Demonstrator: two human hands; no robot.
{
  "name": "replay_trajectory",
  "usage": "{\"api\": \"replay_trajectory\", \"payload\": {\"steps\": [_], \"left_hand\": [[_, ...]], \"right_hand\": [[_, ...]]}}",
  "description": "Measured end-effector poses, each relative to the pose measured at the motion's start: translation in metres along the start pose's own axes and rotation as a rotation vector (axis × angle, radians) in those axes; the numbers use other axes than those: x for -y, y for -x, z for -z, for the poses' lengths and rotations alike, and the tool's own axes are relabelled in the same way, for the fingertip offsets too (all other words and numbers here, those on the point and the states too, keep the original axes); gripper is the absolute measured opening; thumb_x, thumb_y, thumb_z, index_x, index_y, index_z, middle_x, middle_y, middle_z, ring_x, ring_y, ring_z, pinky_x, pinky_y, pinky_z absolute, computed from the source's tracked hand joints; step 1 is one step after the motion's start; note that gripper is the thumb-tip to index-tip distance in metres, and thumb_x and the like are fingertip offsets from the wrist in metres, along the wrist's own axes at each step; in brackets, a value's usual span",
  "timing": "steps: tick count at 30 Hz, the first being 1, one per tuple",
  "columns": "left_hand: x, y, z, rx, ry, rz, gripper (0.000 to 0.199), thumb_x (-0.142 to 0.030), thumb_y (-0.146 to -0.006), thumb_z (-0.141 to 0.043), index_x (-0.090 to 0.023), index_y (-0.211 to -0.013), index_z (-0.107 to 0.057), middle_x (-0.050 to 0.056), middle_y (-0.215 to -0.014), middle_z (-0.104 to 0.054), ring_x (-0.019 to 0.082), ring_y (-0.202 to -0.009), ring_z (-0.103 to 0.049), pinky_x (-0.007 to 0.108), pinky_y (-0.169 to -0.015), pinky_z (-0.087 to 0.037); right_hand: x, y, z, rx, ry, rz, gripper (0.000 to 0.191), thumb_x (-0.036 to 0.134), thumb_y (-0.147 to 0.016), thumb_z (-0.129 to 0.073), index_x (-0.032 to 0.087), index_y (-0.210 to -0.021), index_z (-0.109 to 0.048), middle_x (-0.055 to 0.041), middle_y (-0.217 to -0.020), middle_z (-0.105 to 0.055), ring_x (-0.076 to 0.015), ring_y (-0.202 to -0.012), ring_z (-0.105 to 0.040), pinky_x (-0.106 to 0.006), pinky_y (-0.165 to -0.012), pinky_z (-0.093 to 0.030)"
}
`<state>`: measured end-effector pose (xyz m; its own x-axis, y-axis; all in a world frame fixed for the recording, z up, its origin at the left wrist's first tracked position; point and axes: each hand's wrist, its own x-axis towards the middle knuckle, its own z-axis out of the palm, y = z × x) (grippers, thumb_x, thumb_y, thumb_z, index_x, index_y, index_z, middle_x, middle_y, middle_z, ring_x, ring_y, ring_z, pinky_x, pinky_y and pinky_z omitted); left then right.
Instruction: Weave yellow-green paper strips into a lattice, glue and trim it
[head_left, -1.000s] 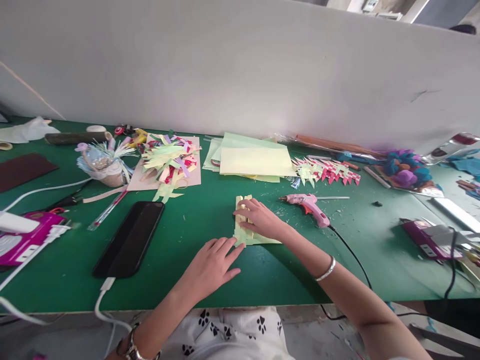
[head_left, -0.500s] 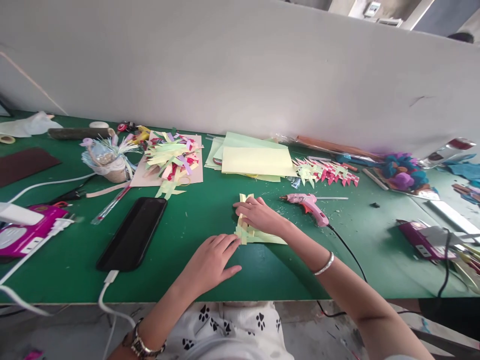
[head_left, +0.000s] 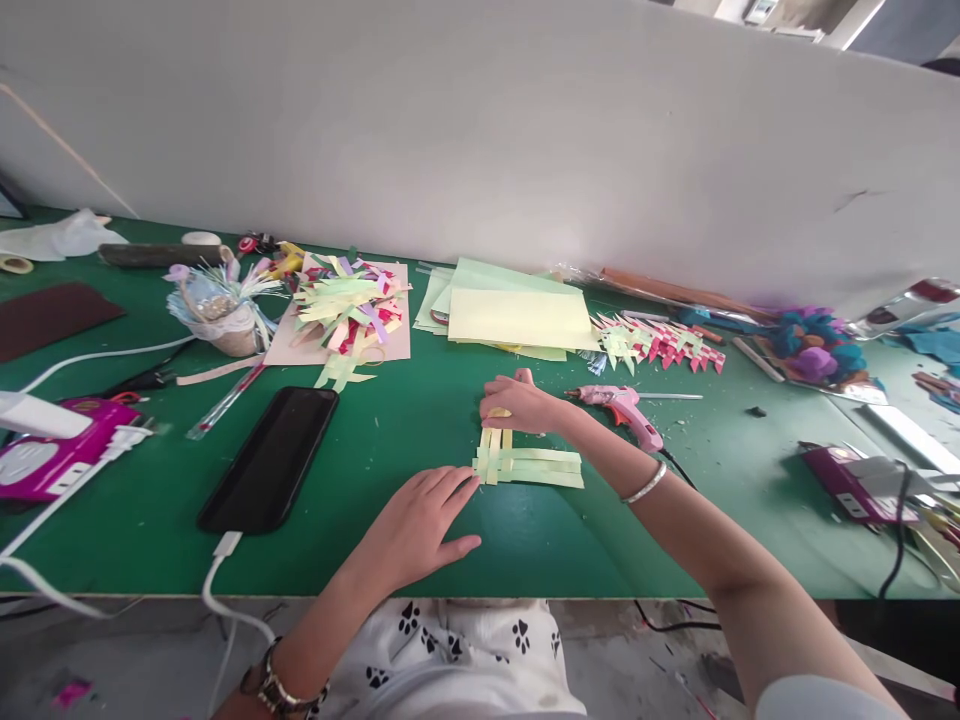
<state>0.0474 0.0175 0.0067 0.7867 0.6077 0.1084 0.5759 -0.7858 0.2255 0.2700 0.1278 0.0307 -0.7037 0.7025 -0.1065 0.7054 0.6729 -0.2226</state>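
Pale green and yellow paper strips [head_left: 546, 467] lie crossed and interlaced in an L shape on the green table in front of me. My left hand [head_left: 420, 525] rests palm down with its fingers stretched out. Its fingertips touch the left end of the woven corner. At the far ends of the upright paper strips, my right hand [head_left: 520, 402] has its fingers curled and closed on a yellow strip. The exact pinch is partly hidden by the hand itself.
A pink glue gun [head_left: 621, 407] lies right of my right hand. A black phone [head_left: 268, 460] on a white cable is at the left. Paper sheets [head_left: 517, 318] and a heap of cut strips [head_left: 345, 310] lie toward the wall. Purple power strips [head_left: 851, 480] sit at both sides.
My right hand has gone from lying over the woven strips to curling at their far ends, uncovering more of the weave. The left hand stays about where it was.
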Motion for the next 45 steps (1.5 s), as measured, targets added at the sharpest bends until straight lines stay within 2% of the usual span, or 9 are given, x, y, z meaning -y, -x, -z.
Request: {"api": "replay_trajectory", "payload": {"steps": [9,24,31,35,38,41,42,43,45], "left_hand": [[0.001,-0.001,-0.002,-0.014,-0.002,-0.034,0.052,-0.043,-0.085,-0.047,-0.013,-0.127,-0.044,0.011,-0.127,-0.051,0.026,-0.112,-0.048,0.041,-0.092,-0.041],[0.001,-0.008,0.005,-0.003,-0.033,-0.026,0.042,-0.040,-0.087,-0.044,-0.014,-0.119,-0.052,0.008,-0.122,-0.056,0.023,-0.108,-0.050,0.037,-0.089,-0.040],[-0.004,-0.012,0.003,0.049,-0.079,-0.008,0.065,-0.058,-0.086,-0.033,-0.015,-0.134,-0.035,0.009,-0.119,-0.056,0.024,-0.105,-0.049,0.038,-0.086,-0.038],[-0.012,-0.014,0.002,0.080,-0.164,0.034,0.067,-0.063,-0.085,-0.029,-0.018,-0.133,-0.039,0.009,-0.118,-0.056,0.026,-0.104,-0.048,0.040,-0.088,-0.035],[-0.018,-0.013,0.000,0.075,-0.212,0.059,0.066,-0.063,-0.086,-0.025,-0.019,-0.132,-0.040,0.009,-0.120,-0.054,0.026,-0.105,-0.047,0.041,-0.089,-0.033],[-0.021,-0.013,-0.002,0.069,-0.228,0.074,0.065,-0.062,-0.087,-0.022,-0.019,-0.133,-0.040,0.008,-0.121,-0.054,0.026,-0.107,-0.047,0.041,-0.091,-0.032],[-0.021,-0.013,-0.002,0.070,-0.227,0.078,0.065,-0.062,-0.087,-0.023,-0.019,-0.133,-0.040,0.008,-0.121,-0.054,0.026,-0.107,-0.047,0.041,-0.091,-0.032],[-0.021,-0.013,-0.002,0.071,-0.224,0.083,0.064,-0.062,-0.087,-0.023,-0.020,-0.132,-0.041,0.008,-0.120,-0.055,0.026,-0.106,-0.047,0.041,-0.092,-0.032],[-0.022,-0.014,-0.001,0.076,-0.222,0.086,0.064,-0.062,-0.086,-0.026,-0.020,-0.131,-0.042,0.008,-0.119,-0.056,0.026,-0.105,-0.048,0.041,-0.092,-0.032]], "right_hand": [[-0.004,-0.007,-0.006,0.018,-0.012,0.009,0.020,0.034,-0.085,-0.050,0.021,-0.076,-0.062,-0.0032,-0.083,-0.053,-0.0169,-0.080,-0.045,-0.034,-0.073,-0.023],[0.008,0.000,-0.013,-0.111,-0.008,-0.044,0.012,0.030,-0.086,-0.051,0.019,-0.084,-0.056,-0.0045,-0.098,-0.053,-0.0168,-0.087,-0.043,-0.033,-0.074,-0.022],[0.011,0.002,-0.021,-0.178,0.038,-0.075,0.013,0.032,-0.086,-0.050,0.021,-0.086,-0.058,-0.0065,-0.106,-0.051,-0.0184,-0.092,-0.043,-0.034,-0.076,-0.027],[0.013,0.004,-0.023,-0.268,0.093,-0.097,0.016,0.030,-0.085,-0.052,0.023,-0.099,-0.057,-0.0095,-0.122,-0.044,-0.0218,-0.101,-0.043,-0.039,-0.082,-0.030],[0.016,0.018,-0.011,-0.488,0.076,-0.239,0.027,0.025,-0.084,-0.051,0.024,-0.111,-0.052,-0.0119,-0.128,-0.040,-0.0251,-0.107,-0.043,-0.045,-0.086,-0.031],[0.024,0.048,0.003,-0.780,-0.042,-0.441,0.027,0.023,-0.085,-0.045,0.021,-0.112,-0.049,-0.0131,-0.121,-0.044,-0.0250,-0.105,-0.046,-0.043,-0.083,-0.037],[0.029,0.059,0.006,-0.807,-0.095,-0.439,0.024,0.022,-0.086,-0.043,0.021,-0.109,-0.051,-0.0117,-0.114,-0.048,-0.0236,-0.102,-0.049,-0.040,-0.081,-0.040],[0.035,0.070,0.006,-0.774,-0.160,-0.395,0.020,0.021,-0.087,-0.042,0.021,-0.104,-0.052,-0.0088,-0.105,-0.053,-0.0209,-0.095,-0.052,-0.036,-0.078,-0.042],[0.047,0.088,0.001,-0.601,-0.278,-0.269,0.015,0.019,-0.088,-0.041,0.022,-0.093,-0.055,-0.0042,-0.090,-0.058,-0.0166,-0.084,-0.055,-0.030,-0.073,-0.044]]}}
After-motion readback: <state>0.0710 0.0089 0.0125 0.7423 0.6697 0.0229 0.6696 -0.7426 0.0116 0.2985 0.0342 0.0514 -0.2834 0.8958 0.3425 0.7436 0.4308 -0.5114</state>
